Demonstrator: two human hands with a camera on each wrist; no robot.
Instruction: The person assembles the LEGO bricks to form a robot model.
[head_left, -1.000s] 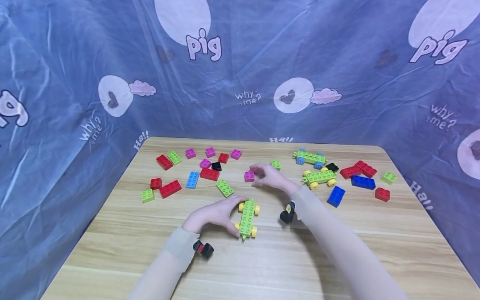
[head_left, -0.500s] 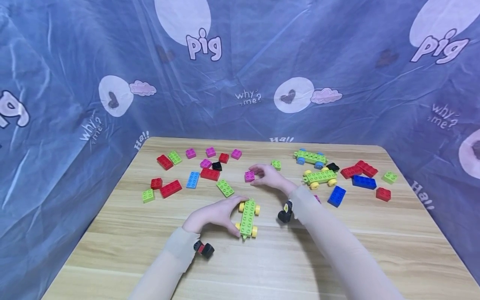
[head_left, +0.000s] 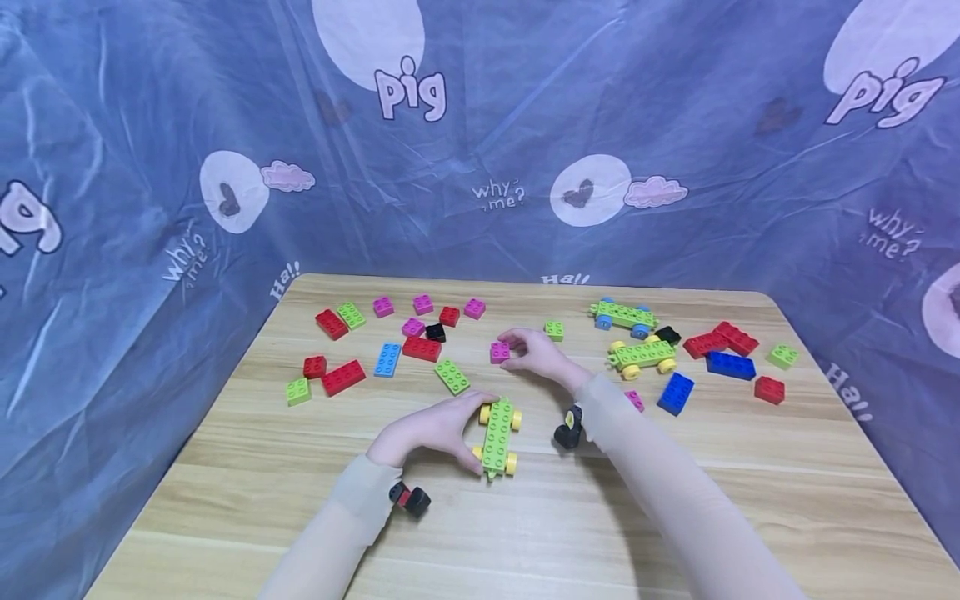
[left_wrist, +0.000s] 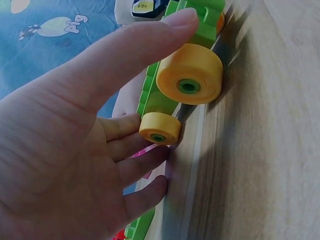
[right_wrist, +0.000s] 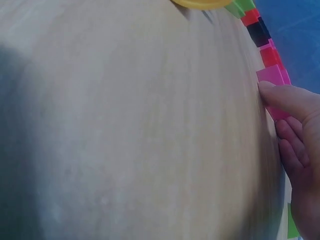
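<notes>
Near the middle of the table, my left hand [head_left: 438, 427] grips a green toy car base [head_left: 497, 437] with yellow wheels, thumb at its near end and index finger at its far end. In the left wrist view the thumb lies against the green car base [left_wrist: 207, 25] and the other fingers extend past a yellow wheel [left_wrist: 189, 75]. Farther back, my right hand [head_left: 542, 354] pinches a small pink brick [head_left: 499, 352] on the table. The right wrist view shows the thumb on the side of that pink brick [right_wrist: 270, 76].
Left of the hands lie a lime brick [head_left: 452, 377], a light blue brick [head_left: 387, 360], a red brick [head_left: 422, 348] and several others. To the right are two car bases, one blue-wheeled [head_left: 624, 315], one yellow-wheeled [head_left: 642, 353], and blue bricks [head_left: 677, 393]. Another pink brick [head_left: 634, 400] lies beside the right sleeve.
My right wrist has shifted slightly, uncovering a pink brick beside the sleeve. The left hand stays on the car base, and the right hand stays at the pink brick.
</notes>
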